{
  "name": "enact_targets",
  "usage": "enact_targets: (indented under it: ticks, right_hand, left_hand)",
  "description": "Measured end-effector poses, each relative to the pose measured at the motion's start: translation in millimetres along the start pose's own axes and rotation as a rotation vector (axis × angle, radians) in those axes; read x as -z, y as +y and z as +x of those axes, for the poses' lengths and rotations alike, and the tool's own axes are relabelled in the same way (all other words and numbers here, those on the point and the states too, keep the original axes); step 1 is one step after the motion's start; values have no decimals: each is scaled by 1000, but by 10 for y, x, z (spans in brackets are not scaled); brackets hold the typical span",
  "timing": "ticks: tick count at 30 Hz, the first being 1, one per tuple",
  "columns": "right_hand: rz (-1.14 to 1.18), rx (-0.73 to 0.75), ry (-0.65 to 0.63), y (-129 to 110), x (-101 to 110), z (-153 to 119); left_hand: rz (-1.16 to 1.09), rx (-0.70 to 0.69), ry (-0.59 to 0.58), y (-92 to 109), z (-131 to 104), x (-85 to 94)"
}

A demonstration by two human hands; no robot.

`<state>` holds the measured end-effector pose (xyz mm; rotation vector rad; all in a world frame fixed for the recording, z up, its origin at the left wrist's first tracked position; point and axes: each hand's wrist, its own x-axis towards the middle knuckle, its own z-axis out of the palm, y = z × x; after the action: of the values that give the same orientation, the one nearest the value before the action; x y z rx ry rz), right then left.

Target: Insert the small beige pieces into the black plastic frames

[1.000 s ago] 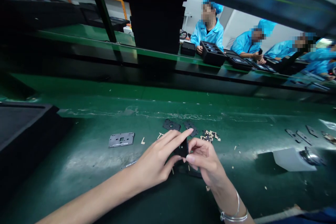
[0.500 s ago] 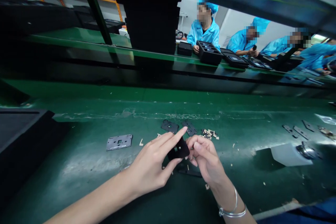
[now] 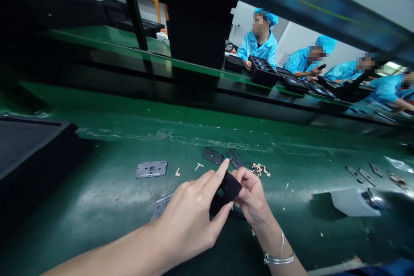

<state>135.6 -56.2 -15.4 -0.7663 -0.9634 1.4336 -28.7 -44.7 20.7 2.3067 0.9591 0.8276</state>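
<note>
My left hand [image 3: 197, 211] grips a small black plate [image 3: 231, 187] between its thumb and fingers, the plate tilted up off the bench. At the plate's right edge, the closed fingers and thumb of my right hand [image 3: 250, 194] pinch its corner. Behind my hands lie two dark flat parts, one [image 3: 212, 155] left of the other [image 3: 235, 159], beside a small pile of beige and black pieces [image 3: 259, 169]. A grey plate with cutouts [image 3: 151, 169] rests to the left, and another grey plate [image 3: 158, 208] is partly hidden under my left forearm.
A black case [image 3: 32, 151] fills the left side of the green bench [image 3: 113, 207]. On the right lie a white bottle with a metal top [image 3: 354, 203] and several dark plates [image 3: 367, 177]. Beyond a dark shelf, several people in blue sit by black boxes [image 3: 263, 71].
The black plate has turned, showing more of its dark face, and my right fingers now overlap its edge. The view has shifted and tilted, uncovering a beige T-shaped piece and the second grey plate.
</note>
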Motion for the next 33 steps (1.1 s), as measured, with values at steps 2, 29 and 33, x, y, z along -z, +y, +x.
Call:
enact_targets:
  ticks: [2,29,33]
  right_hand:
    - [-7,11,-5,8,18,13]
    - [-714,153,188,-210,1,-31]
    - [-1019,308,174,-232,-36,-50]
  left_hand:
    - [60,26,-20,26,-2,27]
    - [483,-46,25,-19,63,29]
    - [607,-151,68,-41,45,-54]
